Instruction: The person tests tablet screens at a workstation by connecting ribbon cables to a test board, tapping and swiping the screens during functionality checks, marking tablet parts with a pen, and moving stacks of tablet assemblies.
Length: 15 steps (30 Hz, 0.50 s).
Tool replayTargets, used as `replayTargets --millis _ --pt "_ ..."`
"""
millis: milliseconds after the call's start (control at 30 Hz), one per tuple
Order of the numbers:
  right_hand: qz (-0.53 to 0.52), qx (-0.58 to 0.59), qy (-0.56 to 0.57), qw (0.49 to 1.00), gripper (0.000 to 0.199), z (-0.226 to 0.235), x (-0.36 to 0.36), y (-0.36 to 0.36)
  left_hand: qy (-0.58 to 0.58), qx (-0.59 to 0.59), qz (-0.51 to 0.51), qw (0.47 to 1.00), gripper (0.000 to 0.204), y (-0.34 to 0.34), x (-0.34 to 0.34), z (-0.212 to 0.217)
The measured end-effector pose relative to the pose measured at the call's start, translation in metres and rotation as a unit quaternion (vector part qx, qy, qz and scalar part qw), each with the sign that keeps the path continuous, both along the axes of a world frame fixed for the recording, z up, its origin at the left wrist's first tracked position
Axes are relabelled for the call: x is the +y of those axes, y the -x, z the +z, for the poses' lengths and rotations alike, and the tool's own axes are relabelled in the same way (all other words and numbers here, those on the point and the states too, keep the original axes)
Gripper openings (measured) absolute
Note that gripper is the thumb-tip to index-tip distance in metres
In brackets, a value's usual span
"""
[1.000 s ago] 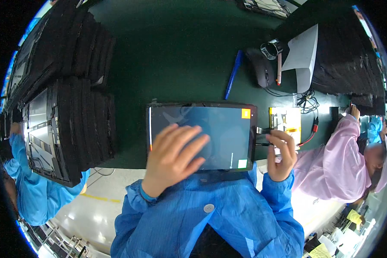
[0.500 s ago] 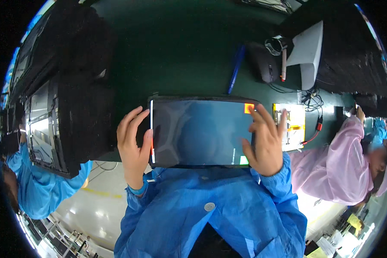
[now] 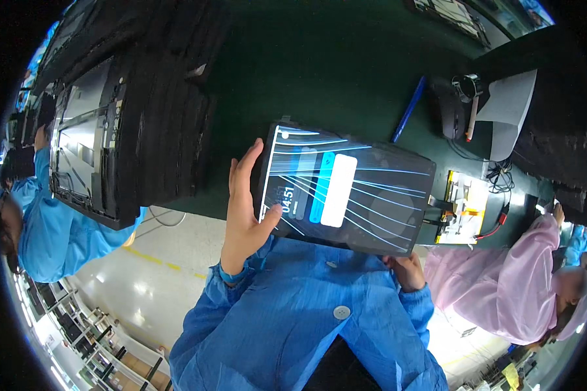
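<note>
Two hands: both on one tablet, lifted above the tabletop's near edge
Tabletop [image 3: 319,72]: dark green – black trays [image 3: 143,130] stacked at its left
Tablet [image 3: 349,189]: lit screen, tilted, cable at its right edge
Left hand [image 3: 244,208]: grip closed round the left edge, thumb on the glass
Right hand [image 3: 407,270]: under the lower right corner – grip mostly hidden, cannot tell
Blue pen [image 3: 409,109]: beyond the tablet
</note>
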State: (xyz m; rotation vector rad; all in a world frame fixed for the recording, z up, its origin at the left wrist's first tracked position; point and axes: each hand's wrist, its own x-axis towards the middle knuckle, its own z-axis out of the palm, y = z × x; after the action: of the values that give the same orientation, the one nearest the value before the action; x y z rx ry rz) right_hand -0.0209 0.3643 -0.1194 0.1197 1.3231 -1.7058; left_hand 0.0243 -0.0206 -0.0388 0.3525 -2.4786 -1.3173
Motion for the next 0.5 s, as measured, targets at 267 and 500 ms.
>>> replayTargets --millis 267,500 --pt "-0.380 -0.085 0.288 0.875 0.031 -0.010 -0.002 0.008 0.109 -0.021 0.007 0.994 0.076 -0.005 0.010 0.011" --pt "-0.427 -0.029 0.354 0.832 0.022 0.015 0.011 -0.002 0.210 -0.058 0.011 0.976 0.075 -0.003 0.008 0.022"
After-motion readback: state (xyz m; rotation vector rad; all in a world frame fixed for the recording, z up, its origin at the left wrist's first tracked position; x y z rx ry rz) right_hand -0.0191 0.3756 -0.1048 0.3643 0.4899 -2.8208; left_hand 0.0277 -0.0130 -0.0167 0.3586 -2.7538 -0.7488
